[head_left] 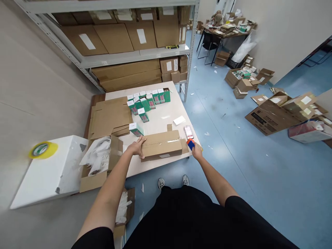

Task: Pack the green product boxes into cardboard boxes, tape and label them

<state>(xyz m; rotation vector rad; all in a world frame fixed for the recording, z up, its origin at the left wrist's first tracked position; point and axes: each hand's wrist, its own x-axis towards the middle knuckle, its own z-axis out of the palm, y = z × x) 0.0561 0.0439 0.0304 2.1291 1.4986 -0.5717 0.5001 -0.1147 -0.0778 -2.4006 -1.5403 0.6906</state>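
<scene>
A flat brown cardboard box (162,145) lies near the front edge of the white table (166,114), a strip of clear tape running along its top seam. My left hand (136,146) presses on the box's left end with fingers spread flat. My right hand (196,149) is closed round a red and blue tape dispenser (190,143) at the box's right end. Several green and white small cartons (147,100) stand in rows at the table's far side, and one lies alone (136,129) just behind my left hand.
Flattened cardboard sheets (109,117) are stacked on the table's left. An open box of white packing (97,160) and a white board with a yellow tape roll (43,149) sit to the left. Shelves of brown boxes (124,38) stand behind; loose cartons (275,114) litter the blue floor at right.
</scene>
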